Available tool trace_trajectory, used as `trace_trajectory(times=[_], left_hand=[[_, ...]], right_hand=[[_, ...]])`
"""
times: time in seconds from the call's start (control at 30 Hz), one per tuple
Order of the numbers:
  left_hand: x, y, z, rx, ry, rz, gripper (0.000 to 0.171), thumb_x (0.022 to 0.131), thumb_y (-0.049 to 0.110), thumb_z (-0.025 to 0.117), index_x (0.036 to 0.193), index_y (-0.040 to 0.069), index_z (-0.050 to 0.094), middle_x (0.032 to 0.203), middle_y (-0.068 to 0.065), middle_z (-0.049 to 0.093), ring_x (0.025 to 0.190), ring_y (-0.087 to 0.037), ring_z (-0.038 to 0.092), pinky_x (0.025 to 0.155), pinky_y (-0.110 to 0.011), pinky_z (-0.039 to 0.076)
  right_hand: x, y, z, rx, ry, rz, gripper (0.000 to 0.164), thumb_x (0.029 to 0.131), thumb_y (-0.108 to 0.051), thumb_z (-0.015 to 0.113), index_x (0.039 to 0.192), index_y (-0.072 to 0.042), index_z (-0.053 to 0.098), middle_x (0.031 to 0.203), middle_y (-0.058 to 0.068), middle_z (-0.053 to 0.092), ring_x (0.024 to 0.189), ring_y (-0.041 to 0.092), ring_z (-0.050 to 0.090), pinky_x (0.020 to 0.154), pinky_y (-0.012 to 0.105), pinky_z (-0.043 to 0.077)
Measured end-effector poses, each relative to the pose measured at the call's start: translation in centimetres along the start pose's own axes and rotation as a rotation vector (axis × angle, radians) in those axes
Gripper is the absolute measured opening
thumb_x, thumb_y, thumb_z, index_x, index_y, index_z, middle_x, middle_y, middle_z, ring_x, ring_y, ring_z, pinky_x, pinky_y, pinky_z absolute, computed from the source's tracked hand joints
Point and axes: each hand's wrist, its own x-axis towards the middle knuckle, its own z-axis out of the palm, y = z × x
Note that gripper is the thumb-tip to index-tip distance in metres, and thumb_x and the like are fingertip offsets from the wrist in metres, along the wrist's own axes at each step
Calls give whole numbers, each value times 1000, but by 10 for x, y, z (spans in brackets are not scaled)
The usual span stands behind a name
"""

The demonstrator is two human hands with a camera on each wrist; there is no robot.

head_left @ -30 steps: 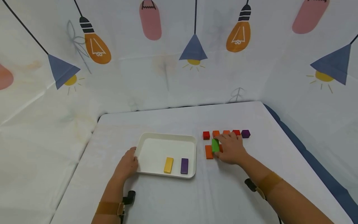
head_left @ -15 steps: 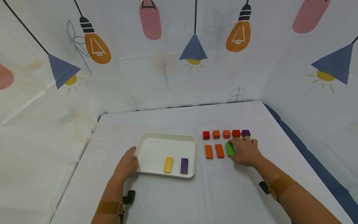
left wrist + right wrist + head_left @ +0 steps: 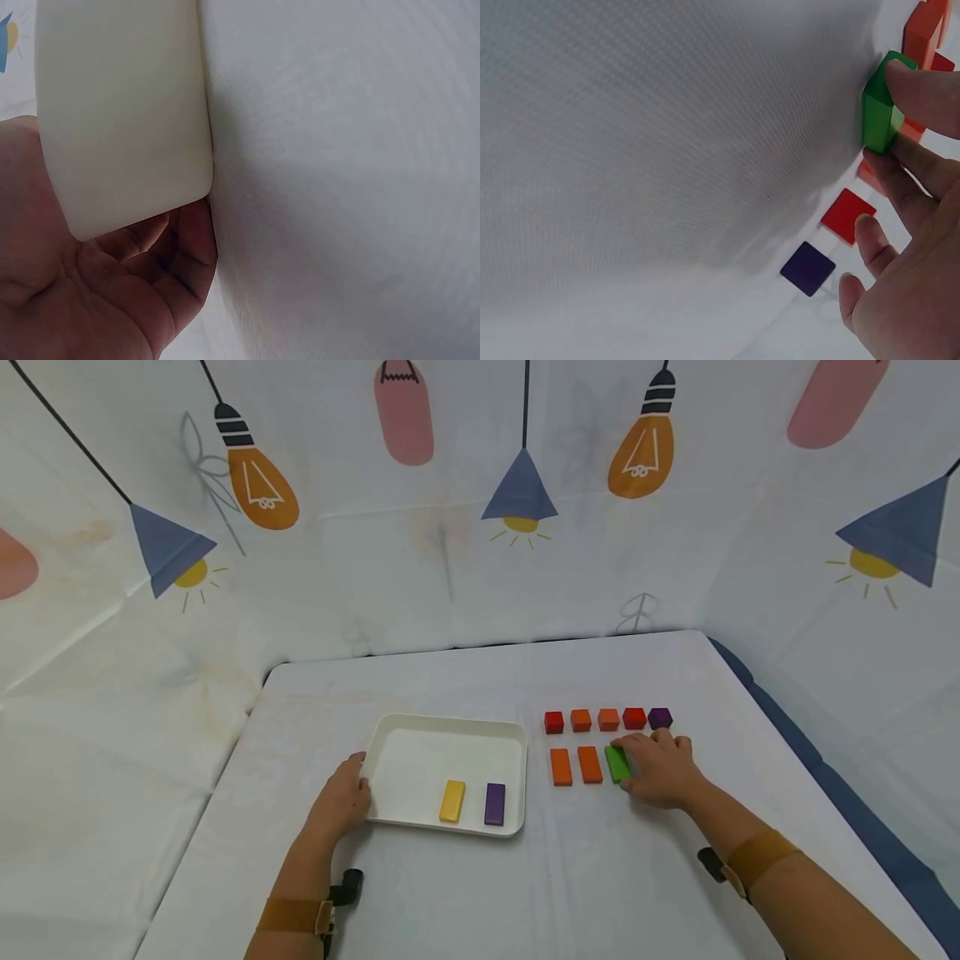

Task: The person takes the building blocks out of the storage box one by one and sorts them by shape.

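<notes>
My right hand (image 3: 660,768) pinches a green rectangular block (image 3: 618,764) between thumb and fingers at the right end of a row. In the right wrist view the green block (image 3: 883,105) appears to rest on the cloth. Two orange rectangular blocks, one here (image 3: 561,767) and one nearer the hand (image 3: 589,765), lie to its left. My left hand (image 3: 343,797) grips the left edge of a white tray (image 3: 405,810); in the left wrist view its fingers curl beneath the tray wall (image 3: 124,120). Inside the tray lie a yellow block (image 3: 452,802) and a purple block (image 3: 494,804).
Behind the front row stands a line of cubes: a red cube (image 3: 553,722), an orange cube (image 3: 581,721), others, and a purple cube (image 3: 660,718). White cloth covers the table (image 3: 480,893). A printed curtain (image 3: 450,568) hangs around the back and sides.
My right hand has carried the green block rightward from above the orange blocks to the row's right end, uncovering the second orange block. The left hand and tray have stayed put.
</notes>
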Motion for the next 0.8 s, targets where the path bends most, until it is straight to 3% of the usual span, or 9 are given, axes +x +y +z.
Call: trace_trajectory(times=[0.4, 0.53, 0.67, 0.8], left_hand=[[-2, -1, -3, -12, 5, 15, 51, 111, 3, 39, 159, -12, 32, 154, -37, 45, 144, -52, 42, 116, -66, 36], [-2, -1, -4, -12, 8, 15, 51, 111, 3, 39, 159, -13, 32, 154, -37, 44, 145, -53, 42, 116, -66, 36], [-3, -2, -3, -11, 8, 17, 51, 111, 3, 39, 159, -13, 31, 154, -37, 44, 145, -52, 41, 117, -66, 35], [-3, -1, -2, -12, 10, 17, 51, 111, 3, 39, 159, -12, 32, 154, -37, 45, 145, -52, 41, 117, -66, 35]], right_hand=[[-3, -14, -14, -1, 51, -56, 84, 78, -32, 93, 152, -13, 59, 148, 23, 59, 123, 46, 46, 95, 68, 37], [2, -39, -21, 23, 84, -125, 82, 80, -33, 92, 153, -15, 59, 147, 20, 60, 128, 46, 46, 98, 69, 38], [9, -74, -20, 63, 64, -196, 78, 83, -32, 89, 153, -15, 59, 148, 16, 61, 135, 46, 46, 108, 76, 34], [16, -108, -16, 78, 31, -250, 77, 86, -34, 87, 154, -16, 57, 151, 12, 59, 136, 42, 47, 112, 74, 35]])
